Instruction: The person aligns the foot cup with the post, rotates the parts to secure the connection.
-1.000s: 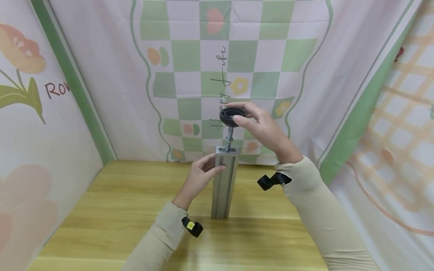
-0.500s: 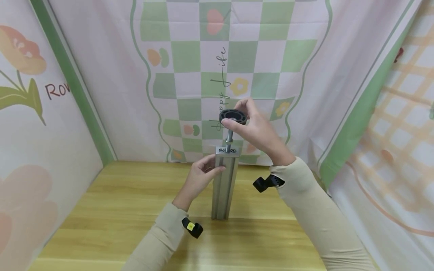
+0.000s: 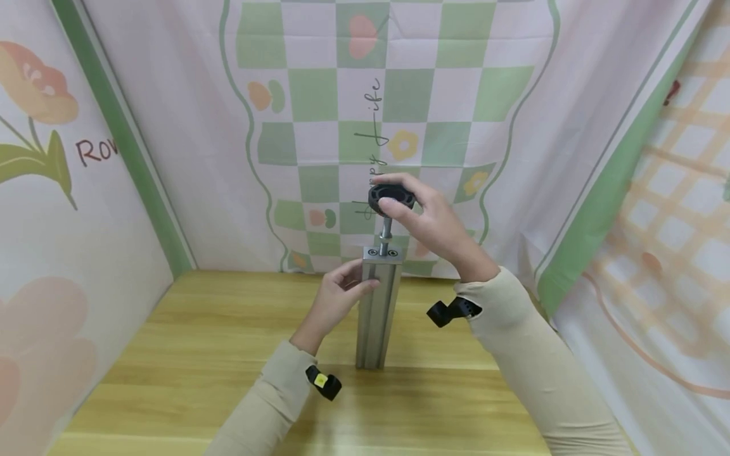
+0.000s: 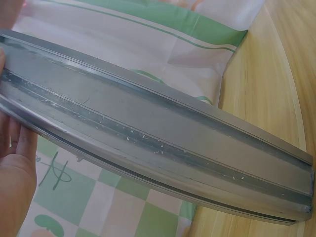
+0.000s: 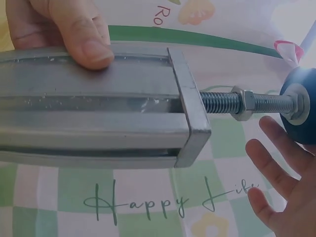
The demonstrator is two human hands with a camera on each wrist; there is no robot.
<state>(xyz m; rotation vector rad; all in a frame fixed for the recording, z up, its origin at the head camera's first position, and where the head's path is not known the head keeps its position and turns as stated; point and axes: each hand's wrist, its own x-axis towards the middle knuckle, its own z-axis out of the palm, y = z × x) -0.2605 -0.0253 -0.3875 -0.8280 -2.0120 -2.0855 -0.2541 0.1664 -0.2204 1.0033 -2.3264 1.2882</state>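
Observation:
An aluminium profile (image 3: 373, 316) stands upright on the table, with an end plate (image 5: 192, 118) screwed to its top. From that plate rises a threaded bolt (image 3: 387, 229) carrying a hex nut (image 5: 245, 103). A round black levelling foot (image 3: 376, 197) sits at the bolt's upper end, its hollow underside facing up. My left hand (image 3: 333, 297) grips the profile just below the plate, thumb on the near face; the left wrist view shows white specks in the profile's groove (image 4: 148, 138). With thumb and fingers on its rim, my right hand (image 3: 439, 225) holds the foot.
The wooden table (image 3: 205, 329) ends at a printed cloth backdrop (image 3: 319, 139) behind the profile. Cloth walls close in the left and right sides. Black camera mounts (image 3: 456, 310) sit on both wrists.
My right hand has shifted round the foot's rim: the thumb went left, then slightly back right, while the fingers drew back and reached over the far rim again. Left hand and profile stay put.

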